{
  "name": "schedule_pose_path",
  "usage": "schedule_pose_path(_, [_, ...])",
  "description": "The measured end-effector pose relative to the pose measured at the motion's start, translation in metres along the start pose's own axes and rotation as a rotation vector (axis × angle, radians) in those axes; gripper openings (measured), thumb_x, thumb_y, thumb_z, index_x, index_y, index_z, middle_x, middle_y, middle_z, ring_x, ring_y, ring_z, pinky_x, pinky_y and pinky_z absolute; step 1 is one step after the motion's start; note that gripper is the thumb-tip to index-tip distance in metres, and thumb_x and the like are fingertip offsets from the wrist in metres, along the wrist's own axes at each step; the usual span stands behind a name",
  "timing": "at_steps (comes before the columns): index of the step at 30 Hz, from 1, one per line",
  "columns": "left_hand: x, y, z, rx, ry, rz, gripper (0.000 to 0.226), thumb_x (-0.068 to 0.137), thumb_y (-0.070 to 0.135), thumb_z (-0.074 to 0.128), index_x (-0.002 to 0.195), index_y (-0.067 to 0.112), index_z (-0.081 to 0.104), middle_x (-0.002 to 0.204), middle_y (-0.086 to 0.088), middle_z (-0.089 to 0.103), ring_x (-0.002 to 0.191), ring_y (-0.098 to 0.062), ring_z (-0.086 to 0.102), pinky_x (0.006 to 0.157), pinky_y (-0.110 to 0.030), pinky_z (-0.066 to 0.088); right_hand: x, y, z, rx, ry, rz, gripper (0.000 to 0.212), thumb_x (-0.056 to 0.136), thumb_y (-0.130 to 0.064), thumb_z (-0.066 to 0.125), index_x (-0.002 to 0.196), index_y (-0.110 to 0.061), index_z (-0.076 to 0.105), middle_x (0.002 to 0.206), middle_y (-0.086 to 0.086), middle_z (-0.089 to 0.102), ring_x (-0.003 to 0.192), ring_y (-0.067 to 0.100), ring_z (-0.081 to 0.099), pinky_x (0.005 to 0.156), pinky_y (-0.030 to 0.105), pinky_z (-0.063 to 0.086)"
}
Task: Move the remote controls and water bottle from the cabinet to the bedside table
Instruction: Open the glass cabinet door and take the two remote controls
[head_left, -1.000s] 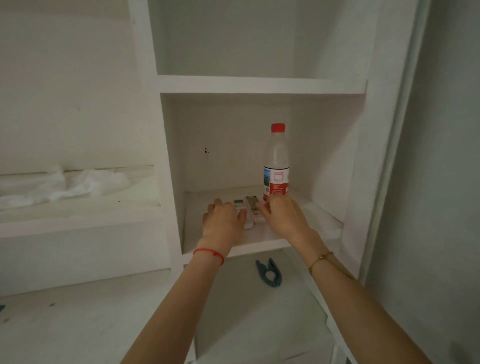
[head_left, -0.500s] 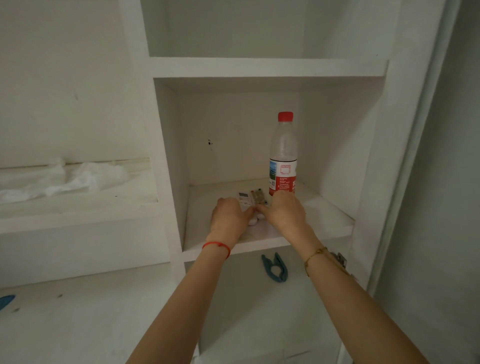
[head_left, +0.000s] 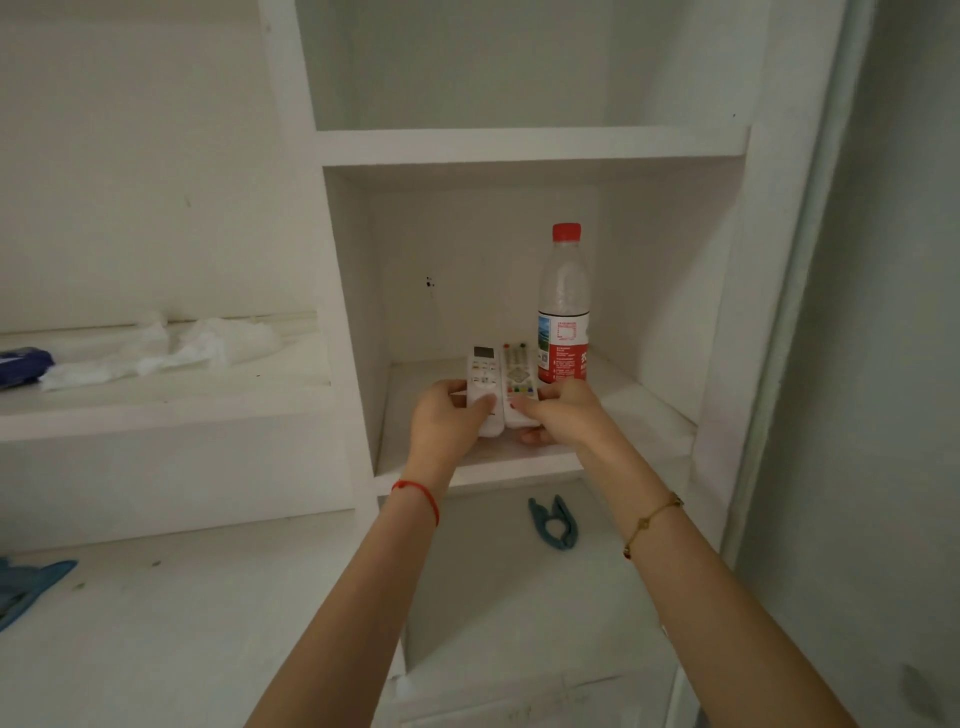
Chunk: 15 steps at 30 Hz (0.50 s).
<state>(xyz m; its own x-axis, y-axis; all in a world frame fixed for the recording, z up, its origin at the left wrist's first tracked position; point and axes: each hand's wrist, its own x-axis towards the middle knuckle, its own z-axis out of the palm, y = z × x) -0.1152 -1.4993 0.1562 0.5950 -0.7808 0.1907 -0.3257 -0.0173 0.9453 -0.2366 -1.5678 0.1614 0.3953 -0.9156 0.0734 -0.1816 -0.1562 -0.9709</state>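
Note:
Two white remote controls lie side by side, lifted a little at the front of the cabinet shelf (head_left: 639, 415). My left hand (head_left: 444, 421) grips the left remote (head_left: 483, 374), the one with a small screen, thumb on its face. My right hand (head_left: 563, 415) grips the right remote (head_left: 517, 371), which has coloured buttons. Behind them at the right a clear water bottle (head_left: 564, 306) with a red cap and red label stands upright on the shelf, touched by neither hand.
A blue clip (head_left: 553, 522) lies on the shelf below. To the left a ledge carries crumpled white plastic (head_left: 171, 348) and a dark blue packet (head_left: 23, 366). Blue cloth (head_left: 26, 587) lies on the lower left surface. The cabinet's right frame (head_left: 769, 312) stands close.
Both hands have closed round the two remotes and raised their near ends off the shelf. The bottle has not moved. The camera has come closer.

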Motion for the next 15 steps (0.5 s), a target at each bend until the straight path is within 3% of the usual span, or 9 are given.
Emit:
schedule_pose_path(3, [-0.016,-0.001,-0.01,-0.104,0.013,-0.026,0.042,0.086,0.016,0.07,0.125,0.006,0.058,0.116,-0.012,0.069,0.097,-0.025,0.068,0.084,-0.041,0.058,-0.018,-0.001,0.001,0.11,-0.067,0.005,0.021,0.086,-0.009,0.068,0.106,-0.007,0.064,0.108,0.012,0.069,0.094,0.025,0.069,0.079,0.041,0.06])
schedule_pose_path(5, [-0.029,-0.003,-0.017,-0.166,0.015,-0.039,0.046,0.085,0.014,0.072,0.127,0.004,0.056,0.117,-0.014,0.069,0.099,-0.027,0.069,0.087,-0.046,0.057,-0.034,-0.002,0.002,0.14,-0.099,-0.008,0.024,0.086,-0.006,0.067,0.11,-0.004,0.064,0.103,0.009,0.069,0.092,0.023,0.069,0.076,0.037,0.06])
schedule_pose_path(9, [-0.065,-0.008,-0.031,-0.287,0.008,-0.06,0.049,0.086,0.011,0.07,0.13,0.001,0.052,0.118,-0.016,0.067,0.1,-0.029,0.069,0.083,-0.042,0.058,-0.07,-0.002,0.005,0.192,-0.146,-0.007,0.024,0.087,-0.005,0.066,0.11,0.0,0.064,0.097,0.007,0.069,0.083,0.016,0.069,0.064,0.024,0.06])
schedule_pose_path(15, [-0.134,-0.023,-0.051,-0.327,0.049,-0.056,0.047,0.084,0.013,0.072,0.127,0.005,0.055,0.113,-0.013,0.069,0.094,-0.025,0.071,0.077,-0.039,0.06,-0.135,0.009,0.013,0.263,-0.2,-0.015,0.015,0.088,-0.002,0.064,0.103,-0.001,0.063,0.094,0.01,0.068,0.077,0.015,0.067,0.065,0.024,0.06])
